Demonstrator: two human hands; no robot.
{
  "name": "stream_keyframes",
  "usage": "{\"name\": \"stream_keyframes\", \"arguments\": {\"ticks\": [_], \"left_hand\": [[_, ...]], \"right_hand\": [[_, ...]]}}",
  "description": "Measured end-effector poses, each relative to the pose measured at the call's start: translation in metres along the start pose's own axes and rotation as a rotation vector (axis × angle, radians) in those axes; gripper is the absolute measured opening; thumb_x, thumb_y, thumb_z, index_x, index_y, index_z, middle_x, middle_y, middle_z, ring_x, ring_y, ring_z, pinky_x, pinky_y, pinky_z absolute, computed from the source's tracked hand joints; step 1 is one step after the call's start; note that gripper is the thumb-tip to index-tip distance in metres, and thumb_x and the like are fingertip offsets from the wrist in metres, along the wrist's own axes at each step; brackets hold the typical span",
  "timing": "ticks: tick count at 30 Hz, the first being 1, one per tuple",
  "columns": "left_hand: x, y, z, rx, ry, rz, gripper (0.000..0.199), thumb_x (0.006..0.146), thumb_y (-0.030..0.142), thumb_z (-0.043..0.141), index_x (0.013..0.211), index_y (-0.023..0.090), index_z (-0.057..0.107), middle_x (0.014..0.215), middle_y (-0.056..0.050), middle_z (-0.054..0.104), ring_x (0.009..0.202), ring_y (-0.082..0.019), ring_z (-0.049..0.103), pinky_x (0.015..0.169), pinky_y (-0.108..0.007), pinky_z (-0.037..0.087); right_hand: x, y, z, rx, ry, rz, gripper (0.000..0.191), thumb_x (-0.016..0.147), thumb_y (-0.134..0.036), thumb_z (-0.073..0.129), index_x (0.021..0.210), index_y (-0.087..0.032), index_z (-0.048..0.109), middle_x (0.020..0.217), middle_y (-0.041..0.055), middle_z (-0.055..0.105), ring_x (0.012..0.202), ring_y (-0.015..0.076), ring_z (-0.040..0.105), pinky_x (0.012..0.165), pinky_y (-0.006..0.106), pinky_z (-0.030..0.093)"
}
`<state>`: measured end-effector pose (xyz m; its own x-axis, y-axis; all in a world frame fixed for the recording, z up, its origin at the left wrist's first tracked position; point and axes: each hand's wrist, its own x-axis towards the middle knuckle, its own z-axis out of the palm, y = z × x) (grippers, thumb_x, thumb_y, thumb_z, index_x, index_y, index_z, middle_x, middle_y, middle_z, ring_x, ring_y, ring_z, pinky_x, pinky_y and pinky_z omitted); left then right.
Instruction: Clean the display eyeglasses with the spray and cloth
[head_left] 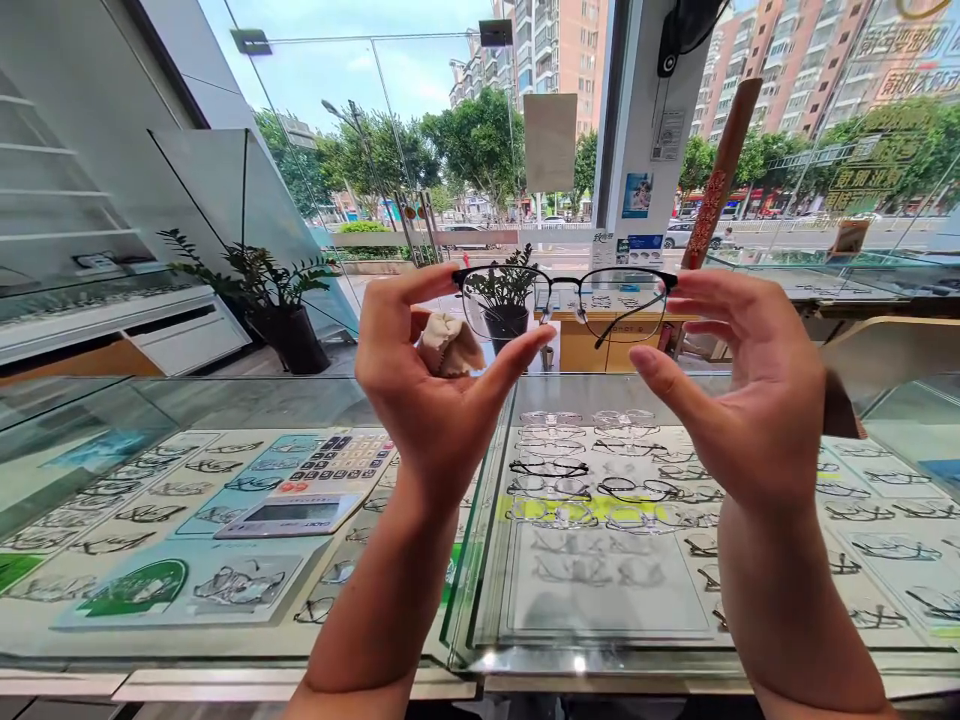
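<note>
A pair of glasses [566, 282] with a black upper rim is held up at eye level, lenses facing me, above the glass counter. My left hand [427, 375] grips its left end between fingers and has a crumpled beige cloth [448, 345] tucked in the palm. At the right end of the frame, the fingers of my right hand [750, 385] hold the hinge area, with the thumb apart below the lens. One temple arm shows folded behind the right lens.
Below lies a glass display counter [615, 610] with rows of eyeglasses. A calculator [322, 480] rests at the left. Potted plants [289, 320], a wooden cabinet [600, 345] and large windows stand beyond.
</note>
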<state>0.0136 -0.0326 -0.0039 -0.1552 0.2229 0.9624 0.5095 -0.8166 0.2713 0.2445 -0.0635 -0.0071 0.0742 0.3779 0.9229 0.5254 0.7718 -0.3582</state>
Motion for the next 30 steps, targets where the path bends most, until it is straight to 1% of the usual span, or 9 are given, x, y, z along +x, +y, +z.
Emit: {"name": "stream_keyframes", "arguments": {"ticks": [3,4,9,13,16,19,24,30], "left_hand": [[0.0018,0.004,0.0019,0.097,0.084,0.034,0.062,0.073,0.053,0.097,0.121,0.027,0.067,0.115,-0.005,0.067,0.11,-0.023,0.069,0.09,-0.037,0.063],[0.0022,0.0049,0.0027,0.115,0.085,0.038,0.061,0.073,0.053,0.097,0.12,0.027,0.068,0.113,-0.004,0.068,0.109,-0.023,0.069,0.09,-0.037,0.063],[0.0029,0.0027,0.0034,0.139,0.06,0.047,0.059,0.075,0.054,0.095,0.12,0.026,0.068,0.111,-0.003,0.07,0.109,-0.022,0.071,0.087,-0.034,0.064],[0.0035,0.0006,0.0001,0.113,-0.006,0.065,0.051,0.08,0.05,0.093,0.122,0.031,0.07,0.115,-0.005,0.074,0.109,-0.023,0.072,0.084,-0.036,0.065],[0.0046,0.0026,-0.0028,0.099,-0.039,0.083,0.046,0.083,0.048,0.091,0.123,0.035,0.072,0.116,-0.004,0.076,0.111,-0.024,0.074,0.088,-0.039,0.067],[0.005,0.0046,-0.0047,0.097,-0.037,0.082,0.047,0.083,0.046,0.092,0.125,0.035,0.073,0.116,-0.003,0.078,0.112,-0.024,0.075,0.093,-0.041,0.067],[0.004,0.0025,-0.0045,0.076,-0.013,0.06,0.049,0.082,0.043,0.093,0.126,0.032,0.074,0.117,-0.003,0.079,0.113,-0.024,0.075,0.096,-0.039,0.067],[0.0038,-0.0001,-0.0034,0.07,-0.017,0.046,0.047,0.081,0.04,0.094,0.124,0.034,0.076,0.116,-0.003,0.079,0.111,-0.023,0.076,0.098,-0.041,0.067]], "right_hand": [[0.0006,0.0057,0.0049,0.016,0.023,-0.005,0.049,0.092,-0.036,0.081,0.139,-0.035,0.068,0.13,0.0076,0.073,0.117,0.0315,0.07,0.105,0.056,0.059],[0.0007,0.0058,0.0057,0.014,0.023,-0.008,0.049,0.092,-0.037,0.081,0.139,-0.035,0.068,0.13,0.0077,0.073,0.117,0.0317,0.07,0.105,0.056,0.059],[0.0004,0.0018,0.0046,0.007,0.022,-0.013,0.046,0.092,-0.041,0.082,0.137,-0.037,0.071,0.128,0.0071,0.073,0.117,0.0319,0.07,0.104,0.055,0.06],[0.0006,0.0032,0.002,0.004,0.041,-0.014,0.046,0.092,-0.04,0.082,0.136,-0.037,0.071,0.126,0.007,0.073,0.117,0.0309,0.071,0.1,0.053,0.061],[0.0018,0.0051,0.0,0.004,0.057,-0.015,0.045,0.092,-0.041,0.081,0.136,-0.037,0.072,0.124,0.0062,0.073,0.115,0.0298,0.072,0.098,0.051,0.063],[0.0028,0.0052,-0.0013,0.013,0.055,0.004,0.043,0.092,-0.043,0.082,0.133,-0.036,0.073,0.121,0.0061,0.075,0.113,0.029,0.073,0.098,0.051,0.062],[0.0033,0.0067,0.0003,0.031,0.049,0.016,0.042,0.091,-0.042,0.082,0.132,-0.036,0.074,0.12,0.0063,0.076,0.113,0.0294,0.073,0.1,0.054,0.062],[0.0042,0.0095,0.0024,0.056,0.041,0.035,0.041,0.09,-0.039,0.084,0.13,-0.036,0.075,0.122,0.0057,0.075,0.111,0.0285,0.074,0.1,0.051,0.062]]}}
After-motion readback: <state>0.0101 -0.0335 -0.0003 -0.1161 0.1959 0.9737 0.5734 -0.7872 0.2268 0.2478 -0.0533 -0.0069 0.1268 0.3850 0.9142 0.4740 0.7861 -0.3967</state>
